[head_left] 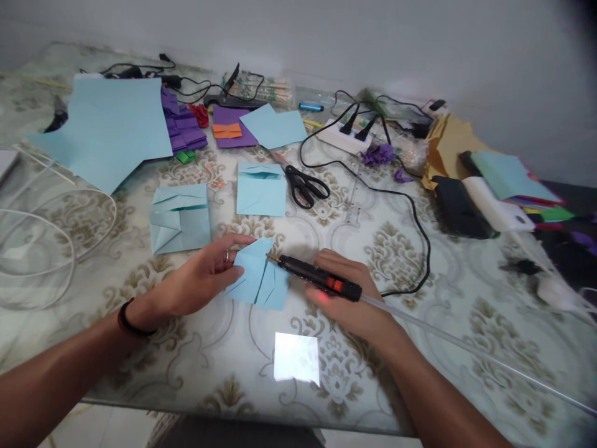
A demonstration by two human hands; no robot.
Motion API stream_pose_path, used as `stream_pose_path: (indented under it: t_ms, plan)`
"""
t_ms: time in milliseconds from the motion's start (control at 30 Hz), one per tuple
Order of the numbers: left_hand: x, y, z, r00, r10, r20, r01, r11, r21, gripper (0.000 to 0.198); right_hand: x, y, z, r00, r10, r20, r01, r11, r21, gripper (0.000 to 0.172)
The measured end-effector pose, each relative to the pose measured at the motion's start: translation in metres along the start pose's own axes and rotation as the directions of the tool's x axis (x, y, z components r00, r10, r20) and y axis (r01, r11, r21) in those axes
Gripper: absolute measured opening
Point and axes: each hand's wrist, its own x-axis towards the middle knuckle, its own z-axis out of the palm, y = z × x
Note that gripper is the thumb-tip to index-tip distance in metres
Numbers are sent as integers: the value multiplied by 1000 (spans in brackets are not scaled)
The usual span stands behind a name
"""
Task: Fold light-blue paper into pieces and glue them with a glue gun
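Note:
My left hand point(205, 277) pinches the left edge of a folded light-blue paper piece point(259, 277) lying on the table. My right hand point(347, 298) grips a slim black glue gun point(319, 278) with a red switch. The gun's metal tip touches the paper's upper right edge, and a clear glue stick point(466, 351) trails from its back end toward the right. Two other folded light-blue paper pieces point(181, 218) point(261, 188) lie just beyond my hands.
Black scissors point(304, 185) and a clear ruler point(354, 199) lie behind. A black cable point(420, 236) loops to a white power strip point(342, 137). A large blue sheet point(109, 124), purple paper point(186, 130) and paper stacks point(508, 177) crowd the table's rear and right edge.

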Motion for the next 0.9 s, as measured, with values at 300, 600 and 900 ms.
stream_pose_path:
  t_ms: [300,600,900]
  plan:
    - [0,9,2,1000,-7,-5,8,996,86,45,0,1,0,999,-22,23,22,1000,-7,29]
    - [-1,8,4,999,-41,2,40,994,104,46,-2,1,2,999,-35,32,35,999,-8,31]
    - [-2,2,6,999,-45,21,42,990,132,45,-3,3,6,997,-47,57,48,999,-9,30]
